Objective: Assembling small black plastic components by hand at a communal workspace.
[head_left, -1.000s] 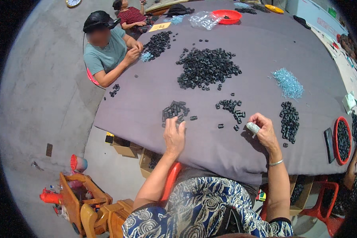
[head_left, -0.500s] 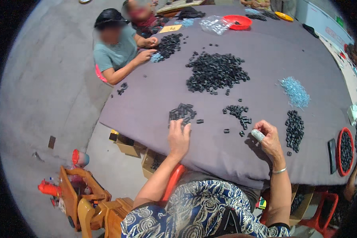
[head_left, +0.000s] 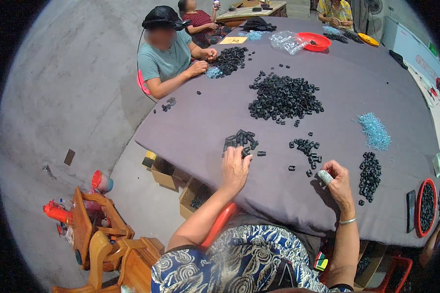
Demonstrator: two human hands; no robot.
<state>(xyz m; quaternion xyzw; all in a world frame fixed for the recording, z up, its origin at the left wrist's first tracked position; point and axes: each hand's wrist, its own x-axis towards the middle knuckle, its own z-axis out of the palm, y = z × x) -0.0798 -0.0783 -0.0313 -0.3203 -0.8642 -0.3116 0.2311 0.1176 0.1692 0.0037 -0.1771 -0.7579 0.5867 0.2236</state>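
My left hand (head_left: 235,170) is at the near edge of a small pile of black cylindrical parts (head_left: 240,139). One small black part shows between its thumb and forefinger. My right hand (head_left: 339,184) is raised a little over the cloth, right of a loose group of the same parts (head_left: 306,146). Its fingers are curled into a pinch, and what they hold, if anything, is hidden. A silvery wrap (head_left: 325,177) covers one of its digits. Farther right lies a longer heap of black parts (head_left: 370,177).
A large black heap (head_left: 284,97) and a pale blue pile of thin pieces (head_left: 375,131) lie beyond. At right are a red basket of black parts (head_left: 417,230) and a dark flat object (head_left: 410,211). A co-worker (head_left: 166,58) handles parts at far left. Wooden chair (head_left: 99,254) stands left.
The whole view has shifted, so the table appears farther right and lower. My left hand stays at the small pile, its thumb and forefinger around a part. My right hand keeps its pinch.
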